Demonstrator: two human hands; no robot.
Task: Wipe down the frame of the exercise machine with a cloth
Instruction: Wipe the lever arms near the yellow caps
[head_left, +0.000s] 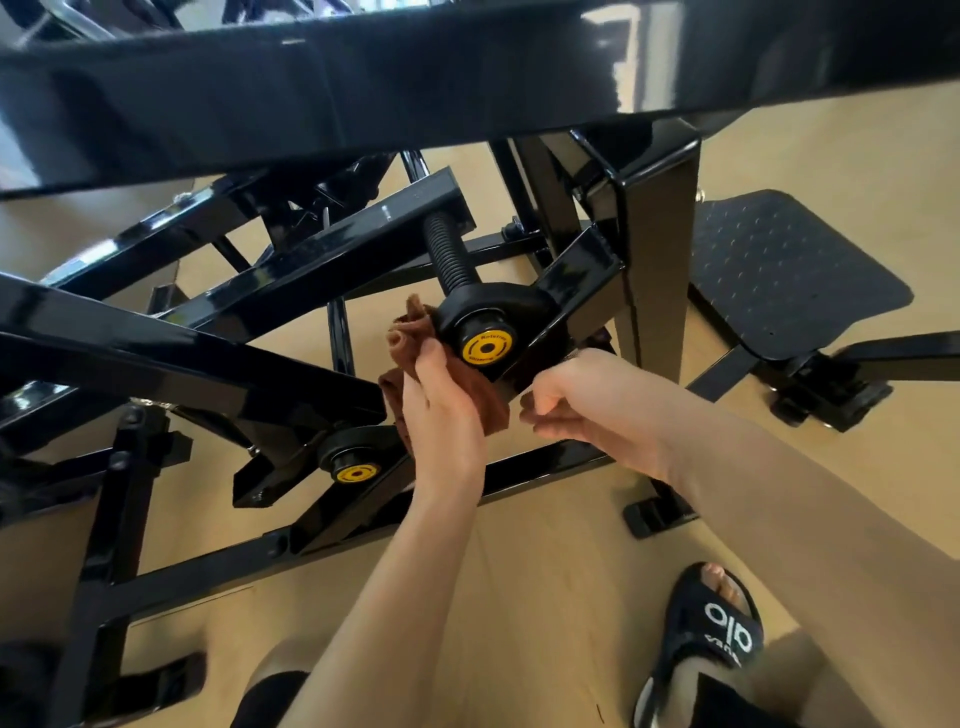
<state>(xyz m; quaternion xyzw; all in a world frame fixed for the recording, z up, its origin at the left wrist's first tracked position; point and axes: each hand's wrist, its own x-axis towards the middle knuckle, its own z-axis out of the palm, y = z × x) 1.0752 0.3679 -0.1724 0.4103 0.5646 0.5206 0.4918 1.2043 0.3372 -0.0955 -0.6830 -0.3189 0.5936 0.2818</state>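
Just below the yellow-capped pivot, your left hand grips the brown cloth against the frame, nearer than your curled right hand, whose hold I cannot tell.

The brown, soft fabric cloth is bunched and folded, pressed against the glossy black square-tube steel frame of the exercise machine just left of a black pivot hub with a round yellow cap. Its folds rise above the hub's left edge; its lower part hangs beneath the angled bar.
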